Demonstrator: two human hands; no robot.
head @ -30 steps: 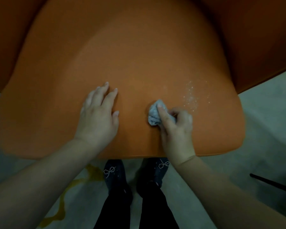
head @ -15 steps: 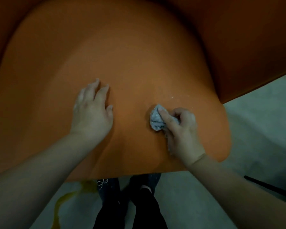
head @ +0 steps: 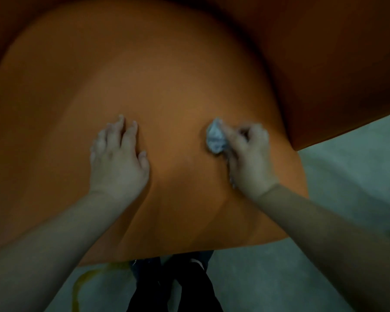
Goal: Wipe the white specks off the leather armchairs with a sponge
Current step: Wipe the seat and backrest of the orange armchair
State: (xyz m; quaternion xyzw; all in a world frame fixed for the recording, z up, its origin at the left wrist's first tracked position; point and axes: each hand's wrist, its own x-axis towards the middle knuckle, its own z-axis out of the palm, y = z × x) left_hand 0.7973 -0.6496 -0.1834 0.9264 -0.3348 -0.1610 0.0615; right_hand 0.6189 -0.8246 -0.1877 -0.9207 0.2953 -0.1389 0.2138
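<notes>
Head camera, looking straight down: an orange leather armchair seat (head: 162, 91) fills most of the picture, its rounded front edge nearest the person. The left hand (head: 117, 161) lies flat on the leather, palm down, fingers spread a little and holding nothing. Well apart from it to the right, the right hand (head: 248, 156) is curled into a loose fist, pinching a crumpled pale grey-blue sponge (head: 215, 137) between thumb and forefinger. The sponge pokes out past the knuckles on the hand's left side and touches the seat, roughly in the middle front of the cushion. The right hand is a bit blurred, so the fingertips are hard to make out. I can't pick out white specks on the leather at this sharpness. Below the seat edge, dark trousers (head: 173, 289) stand on a grey floor (head: 324, 255), which has a yellowish curved mark (head: 83, 280) at the lower left.
</notes>
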